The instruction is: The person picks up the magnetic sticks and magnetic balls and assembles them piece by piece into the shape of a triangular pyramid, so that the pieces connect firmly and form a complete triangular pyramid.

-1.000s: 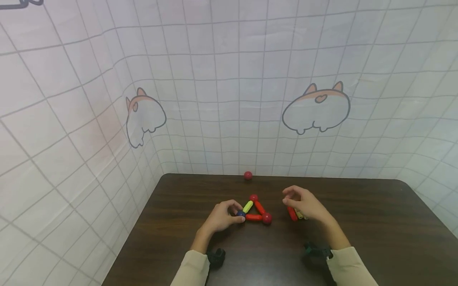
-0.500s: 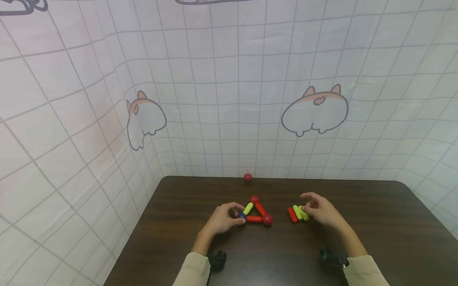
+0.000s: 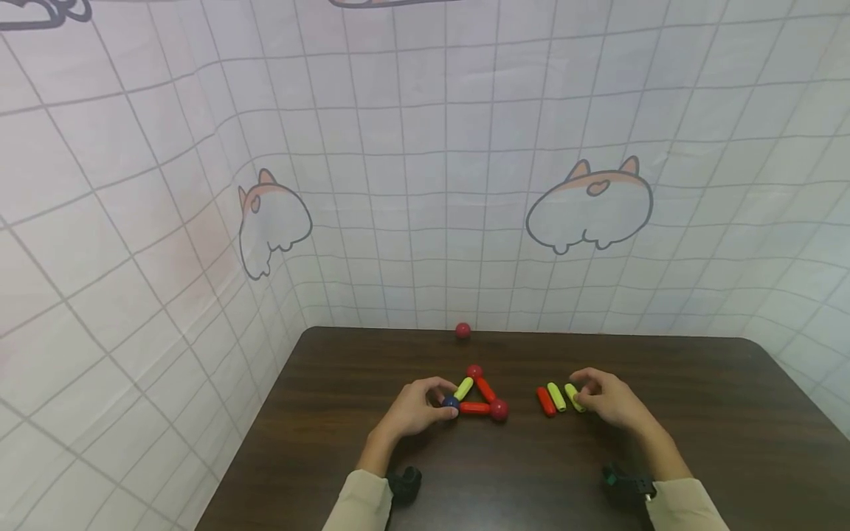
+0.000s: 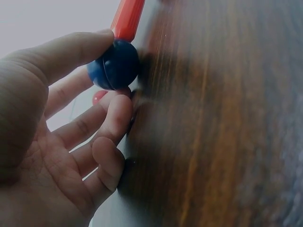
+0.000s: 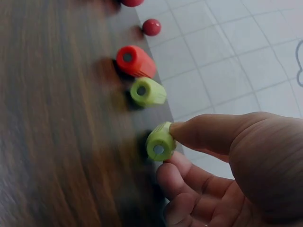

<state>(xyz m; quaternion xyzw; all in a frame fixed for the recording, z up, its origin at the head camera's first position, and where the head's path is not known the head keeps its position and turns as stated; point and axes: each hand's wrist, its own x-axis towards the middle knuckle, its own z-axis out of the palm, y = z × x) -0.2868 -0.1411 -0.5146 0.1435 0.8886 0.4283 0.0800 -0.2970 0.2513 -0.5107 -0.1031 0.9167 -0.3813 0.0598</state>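
Left hand [image 3: 415,407]: one blue ball [image 3: 451,403] was pinched between thumb and finger, at the left corner of a triangle laid on the dark wooden table [image 3: 518,472]. The triangle's sides were formed by one yellow-green side rod [image 3: 463,389], one red far rod [image 3: 486,389] and one red near rod [image 3: 474,408]; its other corners were filled by a red top ball [image 3: 474,372] and a red right ball [image 3: 499,410]. Right hand [image 3: 611,400]: one yellow-green end rod [image 5: 161,144] was gripped between thumb and fingers, near the table surface. To its left, apart from it, a yellow-green middle rod [image 3: 556,397] and a red loose rod [image 3: 546,402] were set side by side. One separate red ball [image 3: 462,330] was placed at the table's far edge. Behind: white gridded cloth [image 3: 425,184], printed with animal drawings.
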